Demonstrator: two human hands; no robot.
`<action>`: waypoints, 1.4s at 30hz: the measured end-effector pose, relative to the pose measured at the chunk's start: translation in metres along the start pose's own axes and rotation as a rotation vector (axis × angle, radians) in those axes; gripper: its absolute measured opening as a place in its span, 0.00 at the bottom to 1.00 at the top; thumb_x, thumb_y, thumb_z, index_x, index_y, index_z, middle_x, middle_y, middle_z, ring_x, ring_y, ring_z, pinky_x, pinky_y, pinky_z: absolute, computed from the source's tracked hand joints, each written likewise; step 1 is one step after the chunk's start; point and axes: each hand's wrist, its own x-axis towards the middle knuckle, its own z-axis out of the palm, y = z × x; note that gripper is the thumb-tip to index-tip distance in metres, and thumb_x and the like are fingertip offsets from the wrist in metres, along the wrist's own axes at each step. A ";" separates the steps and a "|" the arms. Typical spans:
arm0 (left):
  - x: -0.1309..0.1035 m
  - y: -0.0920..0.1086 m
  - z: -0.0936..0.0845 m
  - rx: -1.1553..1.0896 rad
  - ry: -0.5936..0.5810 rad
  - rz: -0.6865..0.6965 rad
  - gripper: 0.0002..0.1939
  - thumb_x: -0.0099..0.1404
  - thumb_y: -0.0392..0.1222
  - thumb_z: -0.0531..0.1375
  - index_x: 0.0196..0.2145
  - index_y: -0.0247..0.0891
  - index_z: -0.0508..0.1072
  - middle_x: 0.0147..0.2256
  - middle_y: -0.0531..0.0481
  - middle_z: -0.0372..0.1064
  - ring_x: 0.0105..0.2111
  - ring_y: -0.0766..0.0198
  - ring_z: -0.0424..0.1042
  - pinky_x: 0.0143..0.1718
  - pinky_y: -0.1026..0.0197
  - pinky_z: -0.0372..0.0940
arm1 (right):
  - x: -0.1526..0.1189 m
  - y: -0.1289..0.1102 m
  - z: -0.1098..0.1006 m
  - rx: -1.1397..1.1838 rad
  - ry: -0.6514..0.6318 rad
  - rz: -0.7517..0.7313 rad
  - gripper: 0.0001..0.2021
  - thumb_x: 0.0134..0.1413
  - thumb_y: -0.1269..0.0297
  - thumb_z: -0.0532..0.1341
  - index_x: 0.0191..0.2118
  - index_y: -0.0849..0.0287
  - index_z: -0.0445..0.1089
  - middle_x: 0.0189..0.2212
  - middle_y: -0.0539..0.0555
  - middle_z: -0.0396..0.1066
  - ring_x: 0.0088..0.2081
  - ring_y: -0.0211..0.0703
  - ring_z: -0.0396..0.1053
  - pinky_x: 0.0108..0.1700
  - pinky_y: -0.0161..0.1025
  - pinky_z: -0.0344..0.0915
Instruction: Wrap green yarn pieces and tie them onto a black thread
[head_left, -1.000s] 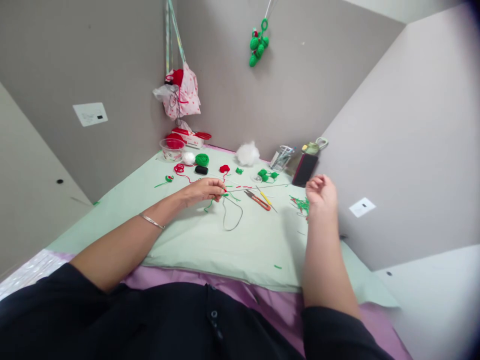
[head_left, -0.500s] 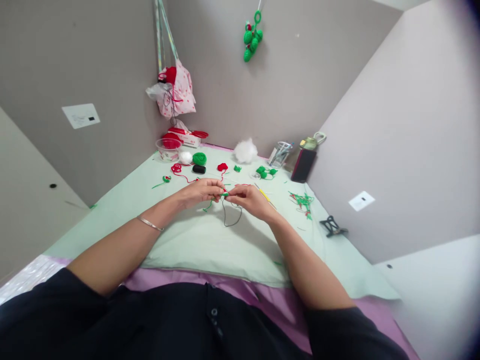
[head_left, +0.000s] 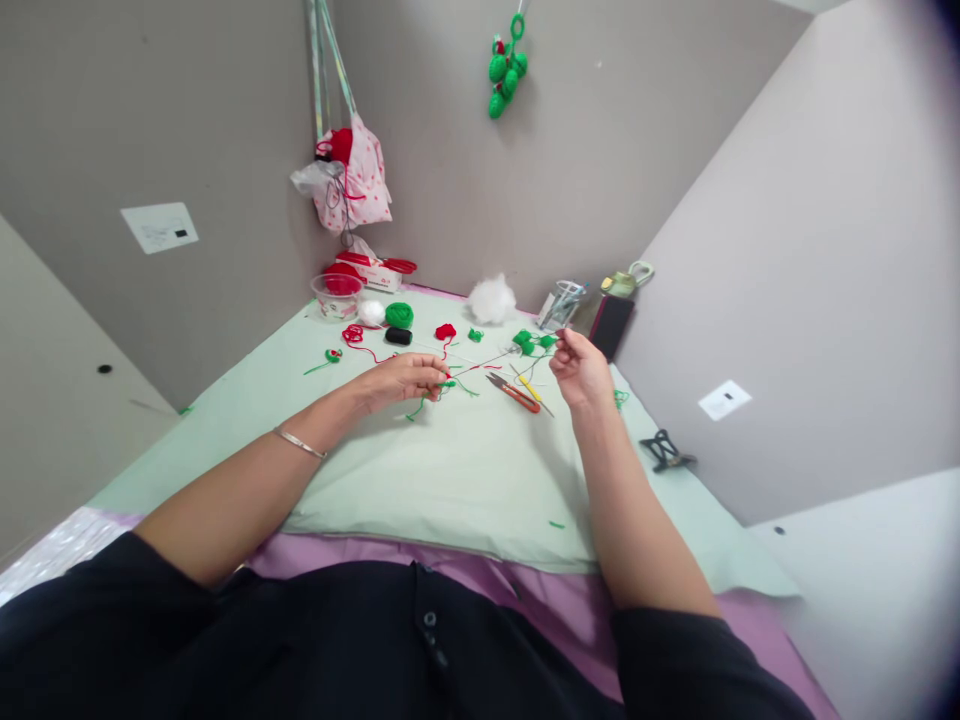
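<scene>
My left hand (head_left: 412,377) pinches a small red and green crochet piece (head_left: 449,383) at its fingertips, with loose green yarn ends hanging below. From that piece a dark thread (head_left: 487,360) runs taut up to my right hand (head_left: 582,370), whose closed fingers pinch it. Whether a needle is in those fingers is too small to tell. Between the hands lie orange-handled thread snips (head_left: 514,393) and a yellow-handled crochet hook (head_left: 532,388). Several green crochet pieces (head_left: 528,343) lie just past my right hand.
Along the back stand a clear tub (head_left: 337,298), green yarn (head_left: 399,316), white stuffing (head_left: 491,300), a pen cup (head_left: 561,306) and a dark phone-like slab (head_left: 613,328). A black hair clip (head_left: 666,452) lies at right. A pink bag (head_left: 361,178) hangs at the wall.
My right hand has moved away from the crochet piece, to the right and up, drawing the dark thread taut. The snips now show uncovered. My left hand has stayed in place.
</scene>
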 end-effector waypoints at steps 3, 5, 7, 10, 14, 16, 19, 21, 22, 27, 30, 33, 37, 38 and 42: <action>0.000 0.000 0.000 -0.001 0.002 -0.008 0.14 0.54 0.41 0.69 0.36 0.33 0.73 0.30 0.51 0.69 0.29 0.68 0.70 0.37 0.61 0.64 | 0.007 0.001 -0.008 0.034 0.089 -0.015 0.07 0.45 0.67 0.68 0.27 0.61 0.69 0.18 0.44 0.61 0.17 0.24 0.51 0.16 0.24 0.50; 0.000 0.000 -0.001 -0.010 0.005 -0.012 0.14 0.54 0.41 0.69 0.36 0.33 0.73 0.30 0.51 0.69 0.29 0.68 0.70 0.36 0.61 0.64 | 0.011 0.000 -0.013 0.048 0.152 -0.022 0.07 0.48 0.68 0.67 0.26 0.61 0.68 0.17 0.43 0.60 0.16 0.24 0.51 0.16 0.24 0.50; 0.001 -0.001 -0.001 -0.017 0.001 -0.011 0.13 0.54 0.41 0.69 0.36 0.33 0.73 0.30 0.51 0.69 0.29 0.68 0.70 0.36 0.61 0.64 | 0.016 -0.001 -0.019 0.058 0.220 -0.036 0.07 0.50 0.69 0.65 0.26 0.61 0.67 0.17 0.43 0.59 0.16 0.24 0.51 0.15 0.23 0.50; 0.001 -0.001 -0.002 -0.018 -0.009 -0.014 0.14 0.54 0.41 0.69 0.36 0.33 0.74 0.30 0.51 0.69 0.29 0.68 0.70 0.36 0.61 0.64 | 0.022 -0.006 -0.030 0.036 0.315 -0.076 0.06 0.51 0.69 0.64 0.27 0.61 0.67 0.17 0.43 0.59 0.16 0.24 0.50 0.15 0.24 0.49; 0.001 0.000 -0.002 -0.018 -0.017 -0.023 0.14 0.54 0.41 0.69 0.36 0.33 0.73 0.30 0.52 0.69 0.29 0.68 0.70 0.36 0.62 0.63 | 0.027 -0.010 -0.040 -0.153 0.332 -0.144 0.05 0.49 0.67 0.63 0.27 0.62 0.69 0.18 0.44 0.60 0.17 0.26 0.51 0.18 0.27 0.48; 0.001 0.000 -0.001 -0.021 -0.025 -0.025 0.14 0.54 0.41 0.69 0.36 0.33 0.72 0.29 0.52 0.69 0.29 0.68 0.70 0.36 0.62 0.63 | 0.025 -0.007 -0.037 -0.463 0.251 -0.222 0.08 0.50 0.63 0.62 0.26 0.62 0.72 0.19 0.47 0.65 0.19 0.30 0.55 0.21 0.30 0.52; 0.000 -0.001 -0.001 -0.019 -0.039 -0.017 0.14 0.54 0.41 0.69 0.36 0.33 0.73 0.30 0.51 0.69 0.29 0.67 0.70 0.35 0.61 0.63 | 0.012 0.005 -0.020 -0.917 0.043 -0.414 0.14 0.53 0.58 0.60 0.26 0.62 0.75 0.24 0.53 0.72 0.28 0.39 0.65 0.32 0.36 0.61; 0.000 -0.001 -0.001 -0.017 -0.042 -0.011 0.13 0.54 0.42 0.69 0.36 0.33 0.74 0.30 0.50 0.69 0.29 0.67 0.70 0.35 0.61 0.64 | -0.005 0.015 -0.001 -0.979 -0.163 -0.452 0.13 0.53 0.57 0.61 0.29 0.61 0.77 0.28 0.54 0.75 0.33 0.42 0.69 0.38 0.38 0.63; 0.000 -0.001 0.000 -0.017 -0.037 -0.011 0.13 0.54 0.42 0.69 0.36 0.33 0.74 0.30 0.50 0.69 0.29 0.67 0.70 0.35 0.61 0.64 | -0.014 0.020 0.009 -0.944 -0.271 -0.418 0.12 0.52 0.57 0.62 0.30 0.61 0.78 0.29 0.54 0.76 0.34 0.42 0.70 0.39 0.38 0.63; 0.000 0.000 0.001 -0.016 -0.037 -0.013 0.14 0.54 0.42 0.69 0.35 0.33 0.74 0.30 0.51 0.69 0.29 0.68 0.69 0.36 0.61 0.64 | -0.059 0.034 0.047 -0.831 -0.672 -0.179 0.15 0.52 0.54 0.65 0.39 0.60 0.78 0.37 0.55 0.75 0.33 0.39 0.68 0.37 0.37 0.63; -0.001 0.000 0.002 -0.010 -0.056 -0.011 0.13 0.55 0.42 0.69 0.35 0.33 0.75 0.30 0.51 0.69 0.30 0.68 0.69 0.37 0.61 0.64 | -0.068 0.035 0.052 -0.838 -0.747 -0.164 0.13 0.52 0.55 0.65 0.36 0.59 0.78 0.32 0.52 0.72 0.30 0.36 0.64 0.34 0.37 0.60; -0.001 0.001 0.003 -0.021 -0.055 -0.021 0.13 0.54 0.41 0.69 0.36 0.33 0.74 0.30 0.51 0.69 0.30 0.68 0.69 0.37 0.60 0.64 | -0.064 0.034 0.049 -0.754 -0.694 -0.141 0.13 0.52 0.54 0.65 0.33 0.60 0.77 0.29 0.51 0.70 0.29 0.36 0.62 0.33 0.37 0.58; -0.001 0.001 0.004 -0.027 -0.060 -0.022 0.13 0.55 0.41 0.68 0.37 0.34 0.74 0.30 0.52 0.68 0.30 0.68 0.69 0.38 0.61 0.64 | -0.059 0.034 0.047 -0.682 -0.620 -0.101 0.12 0.50 0.55 0.66 0.32 0.61 0.75 0.26 0.49 0.67 0.27 0.34 0.57 0.30 0.36 0.53; -0.001 0.001 0.004 -0.026 -0.059 -0.022 0.13 0.55 0.41 0.68 0.37 0.34 0.74 0.30 0.52 0.68 0.30 0.69 0.69 0.38 0.61 0.63 | -0.058 0.034 0.047 -0.680 -0.598 -0.102 0.12 0.50 0.55 0.66 0.31 0.61 0.74 0.24 0.48 0.66 0.26 0.34 0.56 0.30 0.36 0.52; 0.000 0.000 0.002 -0.029 -0.050 -0.031 0.13 0.54 0.41 0.69 0.37 0.34 0.74 0.31 0.52 0.68 0.29 0.69 0.69 0.37 0.61 0.63 | -0.056 0.033 0.047 -0.652 -0.461 -0.109 0.13 0.47 0.55 0.66 0.30 0.62 0.73 0.21 0.47 0.61 0.24 0.33 0.52 0.27 0.36 0.49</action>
